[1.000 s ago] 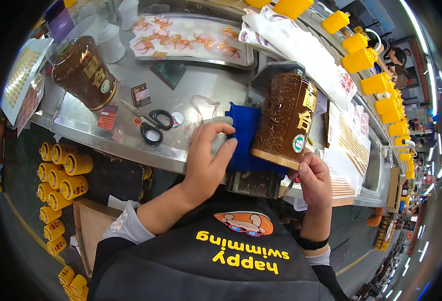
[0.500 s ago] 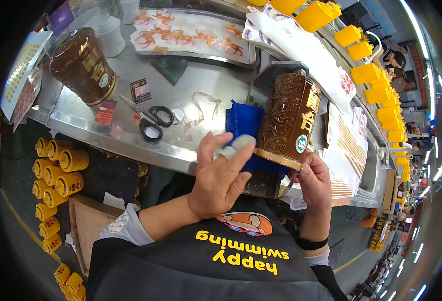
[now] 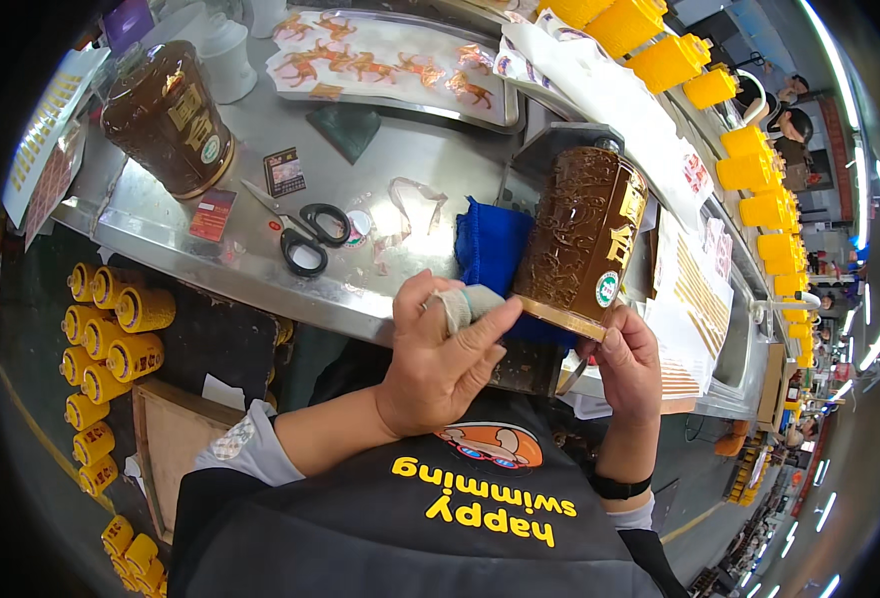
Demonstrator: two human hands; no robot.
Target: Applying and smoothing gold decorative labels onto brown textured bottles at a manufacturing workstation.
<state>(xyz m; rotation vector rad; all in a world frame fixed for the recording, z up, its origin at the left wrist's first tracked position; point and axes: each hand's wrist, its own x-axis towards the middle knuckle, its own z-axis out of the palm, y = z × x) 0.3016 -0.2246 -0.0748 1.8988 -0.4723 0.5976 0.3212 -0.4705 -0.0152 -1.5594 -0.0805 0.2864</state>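
A brown, embossed ceramic jar (image 3: pixel 574 234) with gold characters and a round green-and-white label lies tilted on a dark stand (image 3: pixel 551 145). Blue cloth (image 3: pixel 495 242) is bunched against its left side. My left hand (image 3: pixel 435 364) is at the jar's base with its fingers apart; one finger wears a pale cloth cover (image 3: pixel 468 307), and a fingertip reaches the gold band (image 3: pixel 559 315) round the base. At the band's right end, my right hand (image 3: pixel 627 364) pinches with thumb and forefinger what looks like the gold strip. A thin strip end hangs below those fingers.
Black-handled scissors (image 3: pixel 312 239), small cards and film scraps lie on the metal table. A second brown jar (image 3: pixel 168 120) stands left. Behind are a tray (image 3: pixel 508 115) of orange figure decals and paper sheets. Gold strip sheets (image 3: pixel 697 299) lie right. Several yellow jars (image 3: pixel 135 356) stand at lower left.
My left hand's covered finger, blurred before, has bent back from the jar, while another fingertip has moved right onto the band. My right hand keeps its pinch. The whole view has shifted slightly.
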